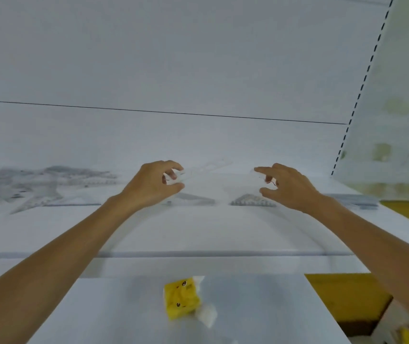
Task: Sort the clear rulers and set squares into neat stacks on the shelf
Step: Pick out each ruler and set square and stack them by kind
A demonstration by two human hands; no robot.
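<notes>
My left hand (158, 184) and my right hand (287, 187) are raised over the white shelf (198, 229). Between them they hold a clear, barely visible ruler (213, 171), each hand pinching one end with curled fingers and thumb. Under the hands lie two small stacks of clear set squares (191, 198), the second stack (253, 200) to the right of the first. A stack of straight clear rulers (357, 201) lies at the shelf's right end. A loose, untidy pile of clear rulers and set squares (37, 186) covers the left part of the shelf.
The shelf's white back wall (198, 70) rises behind, and a slotted upright (362, 90) bounds it on the right. A lower shelf (124, 306) carries a yellow packet (182, 297). A yellow box (347, 294) sits low on the right.
</notes>
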